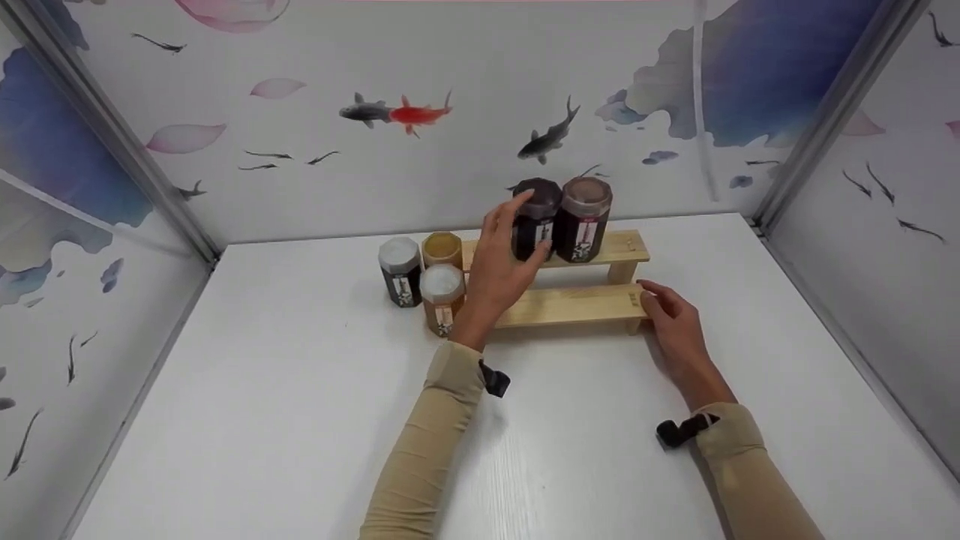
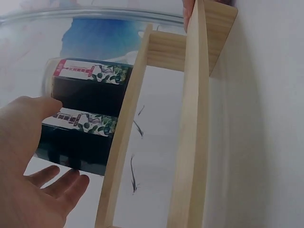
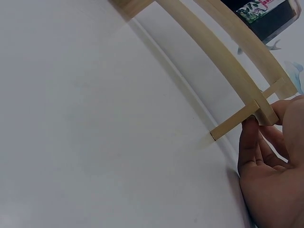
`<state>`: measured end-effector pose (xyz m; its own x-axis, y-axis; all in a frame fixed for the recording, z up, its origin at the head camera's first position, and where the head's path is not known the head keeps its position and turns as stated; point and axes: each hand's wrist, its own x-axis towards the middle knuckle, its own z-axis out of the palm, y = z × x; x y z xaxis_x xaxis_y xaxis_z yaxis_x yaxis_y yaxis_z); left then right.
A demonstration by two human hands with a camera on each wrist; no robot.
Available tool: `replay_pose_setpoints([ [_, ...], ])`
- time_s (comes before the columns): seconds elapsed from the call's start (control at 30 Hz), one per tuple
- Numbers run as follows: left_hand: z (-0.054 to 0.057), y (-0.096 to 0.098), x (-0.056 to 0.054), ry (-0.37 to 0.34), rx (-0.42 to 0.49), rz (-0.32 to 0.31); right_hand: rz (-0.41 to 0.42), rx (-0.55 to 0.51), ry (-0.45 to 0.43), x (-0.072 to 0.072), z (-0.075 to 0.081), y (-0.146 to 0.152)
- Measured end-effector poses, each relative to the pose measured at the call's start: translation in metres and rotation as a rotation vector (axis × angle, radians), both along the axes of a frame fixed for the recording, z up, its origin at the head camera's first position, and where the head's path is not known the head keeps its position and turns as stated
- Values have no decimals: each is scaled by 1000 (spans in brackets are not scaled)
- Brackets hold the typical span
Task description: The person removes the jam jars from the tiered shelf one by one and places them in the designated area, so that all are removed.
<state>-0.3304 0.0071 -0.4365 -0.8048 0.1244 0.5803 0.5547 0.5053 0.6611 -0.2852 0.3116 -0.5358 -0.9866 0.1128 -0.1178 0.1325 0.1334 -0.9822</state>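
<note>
Two dark octagonal jars stand side by side on the upper step of a two-step wooden rack. My left hand reaches round the left jar, its fingers spread and loosely bent. In the left wrist view the thumb overlaps that jar, while the other fingertips lie just beside its lower edge. Right beside it is the second jar, with a brownish lid. At the rack's right end my right hand pinches the lower step between thumb and fingers, as the right wrist view also shows.
Left of the rack, three more jars are grouped on the white table: a black one, a yellow-brown one and an amber one in front. A printed wall panel rises behind the rack, and side panels flank the table.
</note>
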Motion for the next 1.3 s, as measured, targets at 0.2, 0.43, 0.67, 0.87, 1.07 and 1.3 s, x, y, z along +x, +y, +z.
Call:
replay_pose_setpoints([
  [0.2,-3,12,-4,0,21,70,1,0,5,0,-2,0],
  [0.43,-1,23,-8,-50,31,172,-14,0,39,-1,-3,-1],
  [0.67,2,23,-6,-60,28,202,-4,42,26,-1,-4,1],
  [0.87,4,17,2,-39,48,188,2,44,22,-2,-2,1],
  [1.07,2,8,16,-26,71,170,2,30,7,-2,-2,1],
  [1.3,-2,-3,28,34,82,163,-11,52,23,-1,-2,1],
])
